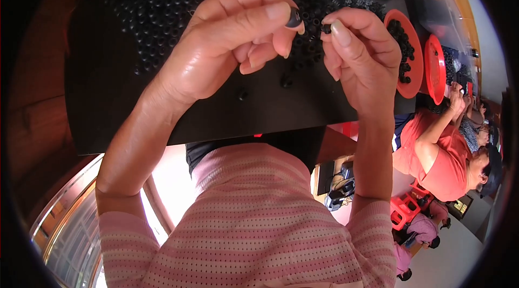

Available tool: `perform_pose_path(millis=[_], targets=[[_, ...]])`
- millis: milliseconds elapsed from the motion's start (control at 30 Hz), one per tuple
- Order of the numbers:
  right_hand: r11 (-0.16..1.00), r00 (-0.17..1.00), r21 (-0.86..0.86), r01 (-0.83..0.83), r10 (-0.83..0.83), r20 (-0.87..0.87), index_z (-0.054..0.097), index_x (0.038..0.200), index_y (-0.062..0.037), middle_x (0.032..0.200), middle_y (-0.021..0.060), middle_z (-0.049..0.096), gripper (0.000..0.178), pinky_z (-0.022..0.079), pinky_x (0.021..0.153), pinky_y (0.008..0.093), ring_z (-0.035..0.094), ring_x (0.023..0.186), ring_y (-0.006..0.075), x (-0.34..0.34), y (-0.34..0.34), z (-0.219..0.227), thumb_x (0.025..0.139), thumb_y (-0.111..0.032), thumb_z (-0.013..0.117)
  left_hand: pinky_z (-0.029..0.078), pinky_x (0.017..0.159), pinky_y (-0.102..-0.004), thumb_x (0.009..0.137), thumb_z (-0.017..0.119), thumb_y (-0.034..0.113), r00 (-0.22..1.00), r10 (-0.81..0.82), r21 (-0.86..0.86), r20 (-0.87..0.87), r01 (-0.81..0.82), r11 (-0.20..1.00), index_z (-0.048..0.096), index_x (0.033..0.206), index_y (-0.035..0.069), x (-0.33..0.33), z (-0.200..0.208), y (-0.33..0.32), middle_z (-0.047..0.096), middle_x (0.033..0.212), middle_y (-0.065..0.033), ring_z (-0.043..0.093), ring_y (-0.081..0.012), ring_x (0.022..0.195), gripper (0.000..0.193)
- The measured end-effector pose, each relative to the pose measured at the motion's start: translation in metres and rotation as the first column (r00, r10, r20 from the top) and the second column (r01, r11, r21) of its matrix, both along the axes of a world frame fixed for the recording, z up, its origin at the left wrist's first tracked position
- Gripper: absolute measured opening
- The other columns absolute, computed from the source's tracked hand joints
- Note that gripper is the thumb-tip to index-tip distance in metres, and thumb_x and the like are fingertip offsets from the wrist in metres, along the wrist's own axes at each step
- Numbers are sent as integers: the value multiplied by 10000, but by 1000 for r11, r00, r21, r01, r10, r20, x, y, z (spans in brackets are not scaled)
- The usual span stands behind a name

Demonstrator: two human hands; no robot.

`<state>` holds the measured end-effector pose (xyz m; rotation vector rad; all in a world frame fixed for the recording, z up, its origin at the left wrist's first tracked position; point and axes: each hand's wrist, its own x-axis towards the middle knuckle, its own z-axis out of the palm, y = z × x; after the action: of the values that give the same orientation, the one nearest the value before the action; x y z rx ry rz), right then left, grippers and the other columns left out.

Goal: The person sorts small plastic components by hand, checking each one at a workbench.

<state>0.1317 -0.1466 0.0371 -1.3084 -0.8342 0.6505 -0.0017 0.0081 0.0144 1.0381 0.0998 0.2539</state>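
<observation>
While fingertips hide most, left hand (227,44) pinches a black ring (294,17).

The left hand (232,44) pinches a small dark rounded piece (294,17) between thumb and forefinger, and the right hand (359,53) holds a tinier black bit (326,28) at its fingertips, the two nearly meeting. Beneath them lies a black work surface (119,109) strewn with a heap of small black rings (162,7); they look like rubber, though it is hard to tell. Two orange dishes (411,55) of the same pieces sit to the right, near a co-worker in an orange shirt (438,163).
</observation>
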Motion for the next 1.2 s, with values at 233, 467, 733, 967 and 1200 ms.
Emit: perform_pose_path(millis=[233,467,733,967,1200], targets=[[995,991,82,-51,61,-118,634,953,33,764,47,612,88,376,466,176,496,543,50,-5,8,4,877,-11,624,262,432,-200,963,520,275,1000,-18,27,-8,18,999,587,1061,10,0,-1,-2,584,712,-60,392,-61,484,291],[999,998,4,-54,54,-34,645,986,23,776,32,615,122,398,481,173,514,567,43,-6,7,9,867,-2,636,272,433,-196,962,522,283,1000,-7,55,-26,9,998,590,1038,7,2,-1,-4,578,704,-55,404,-60,489,294],[1000,973,-3,9,-8,230,660,983,15,789,22,612,130,406,496,167,525,601,33,-13,3,7,854,-3,660,287,445,-194,963,522,288,999,-7,75,-45,11,997,586,1060,12,1,0,-3,582,710,-49,426,-60,505,299],[996,845,62,64,-87,527,653,954,18,786,54,609,124,411,524,202,536,609,81,-17,2,3,835,-4,683,312,460,-189,972,517,302,999,-37,113,-38,41,993,577,1086,18,-1,0,-4,594,725,-48,450,-57,528,311],[990,784,93,106,-141,604,648,946,19,754,83,610,141,430,541,219,565,628,128,-19,0,7,812,11,692,328,467,-191,993,485,295,997,-79,185,-3,79,980,578,1084,16,-1,-1,-4,599,744,-48,460,-56,546,308]])
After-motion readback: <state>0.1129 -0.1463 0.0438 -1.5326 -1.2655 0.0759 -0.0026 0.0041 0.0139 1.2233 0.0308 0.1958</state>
